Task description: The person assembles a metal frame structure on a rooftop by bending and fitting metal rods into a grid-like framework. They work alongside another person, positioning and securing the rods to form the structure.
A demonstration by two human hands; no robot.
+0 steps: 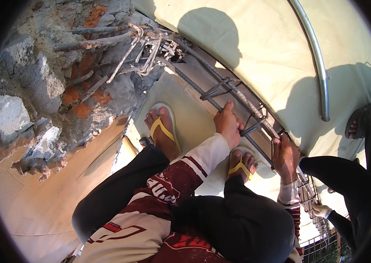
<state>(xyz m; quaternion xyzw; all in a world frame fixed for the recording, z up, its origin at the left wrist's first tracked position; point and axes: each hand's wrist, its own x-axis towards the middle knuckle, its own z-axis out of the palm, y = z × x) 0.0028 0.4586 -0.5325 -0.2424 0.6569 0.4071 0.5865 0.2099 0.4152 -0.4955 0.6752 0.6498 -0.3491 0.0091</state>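
A long cage of steel rebar [196,86], tied with bent stirrups [215,90], runs from broken concrete at upper left down to the lower right. My left hand [228,125] is closed on the near bar of this cage, just beside a stirrup; its fingertips are partly hidden. Further right, my right hand [285,158] wraps round the rusty far bar [249,105]. Rusty, bent bar ends [143,48] stick out of the rubble where the cage meets it.
Broken concrete and brick rubble [40,83] fills the upper left. A loose metal pipe [314,48] lies on the pale sheet [264,26]. At right stands another person in dark trousers [339,175], whose gloved hand [322,211] is at the cage. My sandalled feet [163,127] straddle my left hand.
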